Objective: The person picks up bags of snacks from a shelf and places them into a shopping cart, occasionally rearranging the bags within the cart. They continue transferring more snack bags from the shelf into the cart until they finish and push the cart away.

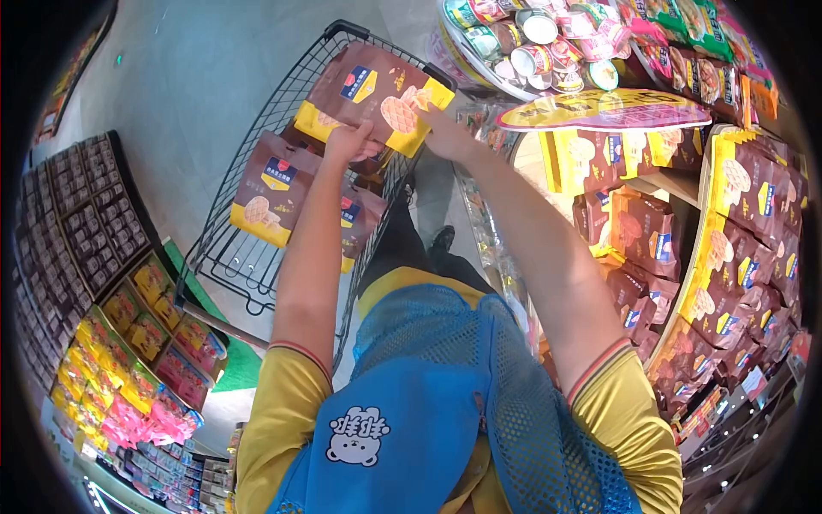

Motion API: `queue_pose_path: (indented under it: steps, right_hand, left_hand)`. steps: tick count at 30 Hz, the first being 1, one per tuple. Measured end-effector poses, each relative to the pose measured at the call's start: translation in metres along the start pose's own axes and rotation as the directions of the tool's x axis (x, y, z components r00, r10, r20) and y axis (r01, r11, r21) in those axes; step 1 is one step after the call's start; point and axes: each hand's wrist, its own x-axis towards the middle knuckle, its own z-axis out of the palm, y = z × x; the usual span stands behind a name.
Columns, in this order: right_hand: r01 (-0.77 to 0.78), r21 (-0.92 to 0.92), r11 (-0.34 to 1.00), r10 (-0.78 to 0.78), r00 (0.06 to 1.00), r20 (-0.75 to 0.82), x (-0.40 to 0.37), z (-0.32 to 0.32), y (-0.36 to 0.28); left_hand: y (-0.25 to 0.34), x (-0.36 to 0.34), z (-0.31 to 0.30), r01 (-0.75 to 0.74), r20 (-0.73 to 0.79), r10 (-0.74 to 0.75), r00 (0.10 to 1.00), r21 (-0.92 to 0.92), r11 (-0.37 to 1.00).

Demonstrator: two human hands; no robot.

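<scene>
Over the shopping cart, a brown and yellow snack bag with waffles printed on its front is in both my hands. My left hand is closed at the bag's lower edge, fingers curled. At the bag's right side, my right hand grips the yellow edge, its fingertips partly on the front. Just below lies another brown and yellow bag in the wire basket. Part of a further similar bag shows behind my left forearm.
On the right, a display shelf carries many matching bags. A yellow and pink sign juts out above it, beside a bin of round cans. Shelves of packaged goods stand on the left. Grey floor lies beyond the cart.
</scene>
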Motion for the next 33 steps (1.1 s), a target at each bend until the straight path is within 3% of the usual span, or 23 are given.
queue_pose_path:
  steps: [4,6,9,11,14,16,17,19,21,24,27,29,33]
  right_hand:
    - [-0.066,-0.084,0.994,0.062,0.997,-0.043,0.003,0.016,-0.002]
    - [-0.063,-0.297,0.953,0.028,0.992,-0.121,0.002,0.028,-0.005]
    - [-0.071,-0.377,0.924,0.025,0.992,-0.126,0.012,0.044,-0.001]
    - [-0.054,-0.431,0.901,0.025,0.997,-0.073,0.014,0.045,0.003]
    - [0.001,-0.47,0.882,-0.02,0.999,-0.034,0.008,0.041,0.004]
    - [0.108,-0.353,0.929,-0.215,0.936,-0.28,-0.005,0.036,-0.002]
    - [0.102,-0.358,0.928,-0.213,0.934,-0.286,-0.018,0.034,-0.006]
    - [0.123,-0.075,0.99,-0.144,0.891,-0.43,-0.05,0.025,-0.024]
    - [0.184,0.008,0.983,-0.157,0.862,-0.482,-0.099,0.021,-0.031]
    - [0.052,0.172,0.984,0.017,0.926,-0.377,-0.17,0.044,-0.012]
    - [-0.112,0.264,0.958,0.172,0.961,-0.217,-0.246,0.052,-0.007]
    - [-0.157,0.318,0.935,0.234,0.948,-0.218,-0.291,0.061,-0.001]
    - [-0.274,0.503,0.82,0.418,0.887,-0.199,-0.372,0.093,0.029]
  left_hand:
    - [0.001,-0.008,0.012,-0.001,-0.026,0.003,1.0,0.055,0.998]
    - [-0.005,-0.006,0.015,0.009,-0.025,-0.008,1.0,0.019,1.0]
    - [-0.007,0.0,0.019,0.015,-0.02,-0.015,1.0,0.026,1.0]
    - [-0.012,0.003,0.025,0.027,-0.041,-0.02,0.999,0.17,0.985]
    - [-0.008,-0.005,0.027,0.08,-0.015,-0.079,0.997,0.137,0.987]
    - [-0.003,-0.012,0.027,0.162,0.055,-0.169,0.984,0.108,0.981]
    - [-0.003,-0.02,0.025,0.155,0.062,-0.163,0.985,0.11,0.982]
    - [0.0,-0.031,0.023,0.218,0.204,-0.266,0.942,0.231,0.948]
    - [0.007,-0.038,0.029,0.165,0.247,-0.238,0.939,0.284,0.944]
    - [0.019,-0.048,0.049,-0.06,0.185,0.062,0.981,-0.018,0.998]
    - [0.032,-0.046,0.065,0.019,0.078,-0.013,0.997,-0.078,0.997]
    - [0.032,-0.039,0.071,-0.041,0.147,0.038,0.988,0.022,0.999]
    - [0.041,-0.089,0.117,-0.156,0.196,0.134,0.971,0.099,0.983]
